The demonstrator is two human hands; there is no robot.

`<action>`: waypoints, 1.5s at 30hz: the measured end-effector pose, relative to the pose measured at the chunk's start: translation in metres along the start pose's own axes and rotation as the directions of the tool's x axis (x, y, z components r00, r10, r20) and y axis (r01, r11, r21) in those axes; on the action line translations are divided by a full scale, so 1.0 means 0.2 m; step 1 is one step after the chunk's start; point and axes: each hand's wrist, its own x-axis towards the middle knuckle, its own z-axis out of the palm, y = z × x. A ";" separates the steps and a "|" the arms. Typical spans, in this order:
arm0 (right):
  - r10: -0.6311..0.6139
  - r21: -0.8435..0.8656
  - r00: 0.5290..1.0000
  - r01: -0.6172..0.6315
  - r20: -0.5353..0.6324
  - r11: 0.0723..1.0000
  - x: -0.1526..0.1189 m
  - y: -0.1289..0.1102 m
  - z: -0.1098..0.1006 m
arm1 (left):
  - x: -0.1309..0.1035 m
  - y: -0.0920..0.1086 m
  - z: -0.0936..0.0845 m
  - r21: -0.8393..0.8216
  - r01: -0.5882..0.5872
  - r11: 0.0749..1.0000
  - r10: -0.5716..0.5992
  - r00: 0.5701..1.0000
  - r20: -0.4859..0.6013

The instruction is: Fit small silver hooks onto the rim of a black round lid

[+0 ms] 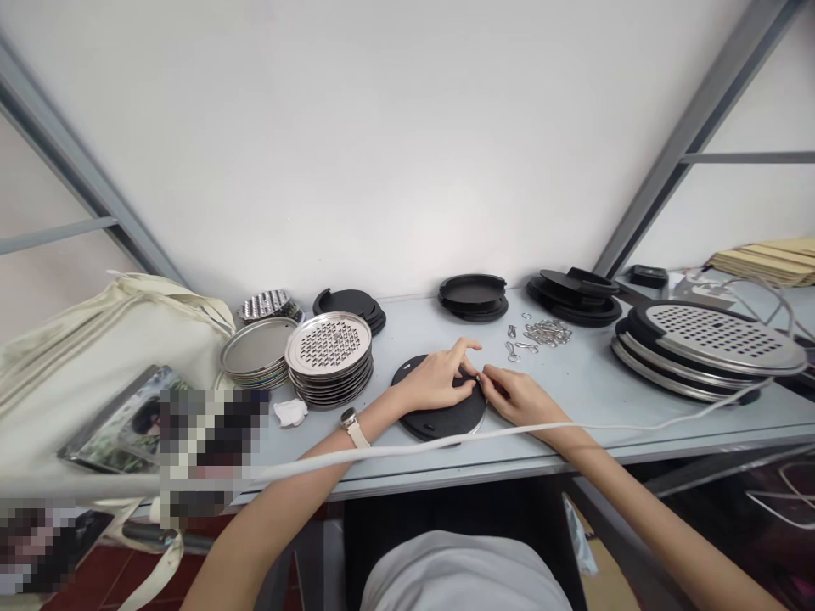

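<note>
A round black disc (439, 422) lies on the table before me, a thin shiny edge showing at its lower right. My left hand (439, 380) rests across it, thumb and a finger pinching toward the right rim, another finger raised. At that rim, my right hand (514, 395) is closed in a pinch around a small shiny metal piece (479, 379), mostly hidden by the fingertips. To the right, behind that hand, lies a pile of small metal snap hooks (548, 333), with a few loose ones (513, 351) beside it.
Left stand stacked metal grater discs (328, 344) and plain metal discs (258, 346). Black round parts (472, 293) line the wall, with more (573, 301) at right. A stack of perforated discs (719, 339) stands far right. A white cable (446, 440) crosses in front of my forearms.
</note>
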 end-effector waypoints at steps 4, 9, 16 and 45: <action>0.019 0.005 1.000 -0.019 0.000 1.000 0.00 0.00 0.00 | -0.01 0.01 -0.01 0.045 0.003 0.999 -0.001 0.999 -0.046; 0.013 0.003 1.000 -0.013 0.011 1.000 0.01 0.00 0.00 | -0.02 0.02 0.00 0.044 -0.016 0.999 0.018 0.998 -0.062; 0.010 0.020 1.000 -0.010 0.029 1.000 0.01 0.00 -0.01 | -0.02 0.04 0.01 0.010 -0.021 1.000 0.022 0.999 -0.036; 0.019 0.004 0.999 -0.019 0.028 1.000 0.01 0.01 0.00 | 0.01 0.02 0.01 0.003 0.016 1.000 -0.016 1.000 -0.010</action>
